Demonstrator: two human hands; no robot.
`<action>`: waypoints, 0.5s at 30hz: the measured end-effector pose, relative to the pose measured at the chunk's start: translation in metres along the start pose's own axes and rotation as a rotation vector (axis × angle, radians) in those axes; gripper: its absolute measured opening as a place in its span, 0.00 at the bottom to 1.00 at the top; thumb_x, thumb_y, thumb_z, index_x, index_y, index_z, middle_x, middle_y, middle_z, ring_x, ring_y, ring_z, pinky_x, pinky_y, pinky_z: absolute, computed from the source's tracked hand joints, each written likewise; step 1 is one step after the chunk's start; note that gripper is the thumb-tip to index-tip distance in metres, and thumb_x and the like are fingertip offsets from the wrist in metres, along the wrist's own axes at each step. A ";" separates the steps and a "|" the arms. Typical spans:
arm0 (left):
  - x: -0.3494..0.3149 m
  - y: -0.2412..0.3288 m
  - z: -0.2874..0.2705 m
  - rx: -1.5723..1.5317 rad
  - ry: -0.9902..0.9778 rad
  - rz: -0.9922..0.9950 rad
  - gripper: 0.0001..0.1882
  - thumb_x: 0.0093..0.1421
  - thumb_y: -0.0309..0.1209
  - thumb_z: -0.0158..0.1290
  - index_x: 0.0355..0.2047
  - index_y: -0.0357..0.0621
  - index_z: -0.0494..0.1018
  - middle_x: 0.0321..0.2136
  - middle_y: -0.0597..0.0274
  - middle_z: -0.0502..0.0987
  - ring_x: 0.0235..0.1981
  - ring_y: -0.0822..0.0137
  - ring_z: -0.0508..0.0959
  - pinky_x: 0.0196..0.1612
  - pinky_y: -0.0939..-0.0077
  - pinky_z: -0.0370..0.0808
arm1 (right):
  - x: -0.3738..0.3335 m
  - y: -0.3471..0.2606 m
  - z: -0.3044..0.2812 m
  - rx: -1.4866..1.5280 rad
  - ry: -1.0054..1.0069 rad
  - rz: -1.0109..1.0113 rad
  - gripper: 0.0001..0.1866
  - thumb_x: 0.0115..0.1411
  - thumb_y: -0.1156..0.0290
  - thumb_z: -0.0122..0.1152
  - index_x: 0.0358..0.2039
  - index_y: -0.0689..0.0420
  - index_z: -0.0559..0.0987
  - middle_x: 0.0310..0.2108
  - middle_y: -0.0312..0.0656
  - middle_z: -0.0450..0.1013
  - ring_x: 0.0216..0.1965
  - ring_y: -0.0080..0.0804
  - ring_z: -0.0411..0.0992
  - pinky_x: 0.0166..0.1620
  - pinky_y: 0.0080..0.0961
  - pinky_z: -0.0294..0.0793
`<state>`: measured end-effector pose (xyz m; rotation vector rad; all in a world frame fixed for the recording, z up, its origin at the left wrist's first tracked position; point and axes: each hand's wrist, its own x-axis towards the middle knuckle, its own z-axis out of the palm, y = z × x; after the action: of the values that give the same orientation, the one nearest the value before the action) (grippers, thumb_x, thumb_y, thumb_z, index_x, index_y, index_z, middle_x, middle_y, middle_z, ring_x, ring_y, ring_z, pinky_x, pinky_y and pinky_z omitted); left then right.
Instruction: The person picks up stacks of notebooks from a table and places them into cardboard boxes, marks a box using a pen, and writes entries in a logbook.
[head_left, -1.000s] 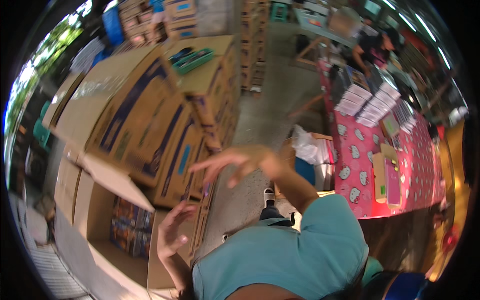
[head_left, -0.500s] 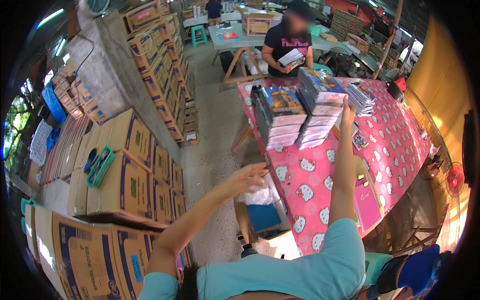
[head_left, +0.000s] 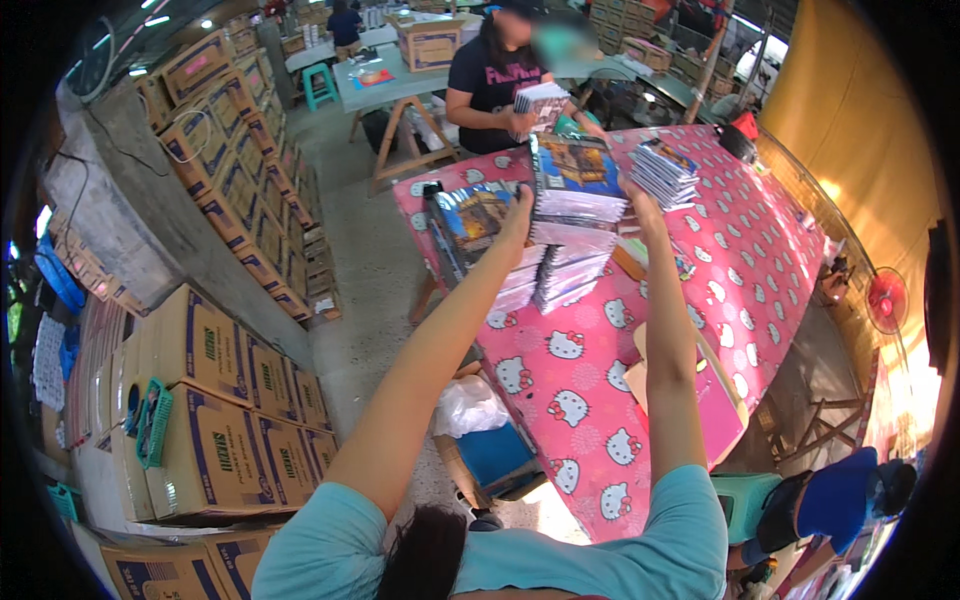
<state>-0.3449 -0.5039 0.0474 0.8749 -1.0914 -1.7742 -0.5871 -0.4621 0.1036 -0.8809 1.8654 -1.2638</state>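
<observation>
Both my arms reach over the pink table (head_left: 590, 350) to a tall stack of spiral notebooks (head_left: 578, 205) with picture covers. My left hand (head_left: 517, 228) presses on its left side, and my right hand (head_left: 642, 210) grips the right side, so the upper bundle sits between them. Below it, more wrapped notebooks (head_left: 570, 280) stand on the table. A second notebook stack (head_left: 475, 215) stands close on the left, partly behind my left hand. Farther right lies a low, uneven pile of notebooks (head_left: 663, 173).
Across the table a person (head_left: 500, 85) holds some notebooks (head_left: 540, 105). Cardboard boxes (head_left: 230, 440) are piled at the left. A pink folder (head_left: 705, 410) lies near the table's right edge. Beside its left edge stands an open box (head_left: 490, 455); a red fan (head_left: 887, 300) is at far right.
My left hand has moved from the air beside the table to the left side of the notebook stack. My right hand stays on its right side. The view has turned to the right.
</observation>
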 end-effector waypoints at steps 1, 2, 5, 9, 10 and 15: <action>0.012 -0.005 0.010 -0.045 -0.006 -0.048 0.50 0.53 0.70 0.34 0.65 0.48 0.42 0.63 0.55 0.49 0.63 0.55 0.51 0.61 0.55 0.49 | 0.012 -0.006 -0.006 0.015 0.019 0.071 0.30 0.45 0.49 0.65 0.37 0.64 0.75 0.29 0.45 0.73 0.28 0.35 0.72 0.26 0.35 0.74; 0.019 -0.014 0.019 -0.003 0.004 -0.033 0.49 0.53 0.70 0.35 0.65 0.49 0.42 0.63 0.56 0.48 0.63 0.56 0.51 0.61 0.56 0.50 | 0.017 -0.004 -0.012 0.061 -0.010 0.088 0.31 0.45 0.48 0.65 0.38 0.63 0.74 0.31 0.45 0.73 0.30 0.36 0.72 0.27 0.36 0.73; 0.029 -0.024 0.010 0.099 0.034 0.026 0.48 0.54 0.69 0.34 0.64 0.49 0.44 0.63 0.58 0.49 0.63 0.57 0.51 0.61 0.57 0.51 | -0.007 -0.013 0.026 0.277 -0.261 0.046 0.34 0.45 0.41 0.62 0.44 0.56 0.72 0.38 0.44 0.72 0.37 0.39 0.71 0.32 0.41 0.73; -0.021 -0.008 0.068 0.228 -0.030 0.235 0.41 0.59 0.63 0.34 0.61 0.43 0.52 0.56 0.51 0.59 0.57 0.55 0.59 0.59 0.55 0.53 | 0.001 0.029 -0.023 0.434 -0.292 -0.014 0.27 0.50 0.48 0.60 0.44 0.54 0.73 0.37 0.40 0.73 0.35 0.35 0.72 0.31 0.37 0.74; -0.029 -0.006 0.059 0.432 -0.024 0.363 0.40 0.59 0.61 0.36 0.60 0.43 0.54 0.54 0.50 0.61 0.55 0.55 0.60 0.58 0.55 0.53 | -0.012 0.037 -0.025 0.516 -0.346 -0.011 0.26 0.52 0.49 0.59 0.45 0.54 0.73 0.38 0.41 0.74 0.37 0.35 0.72 0.32 0.38 0.75; -0.158 0.031 0.064 0.796 -0.049 0.839 0.42 0.52 0.52 0.55 0.62 0.47 0.53 0.51 0.41 0.55 0.51 0.50 0.58 0.57 0.65 0.52 | -0.132 0.116 -0.008 1.338 -0.494 -0.343 0.25 0.59 0.60 0.47 0.55 0.58 0.65 0.48 0.50 0.68 0.46 0.42 0.70 0.48 0.50 0.71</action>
<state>-0.3295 -0.3467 0.1198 0.6397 -1.8926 -0.6510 -0.5422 -0.3144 0.0191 -0.6145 0.2462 -1.8457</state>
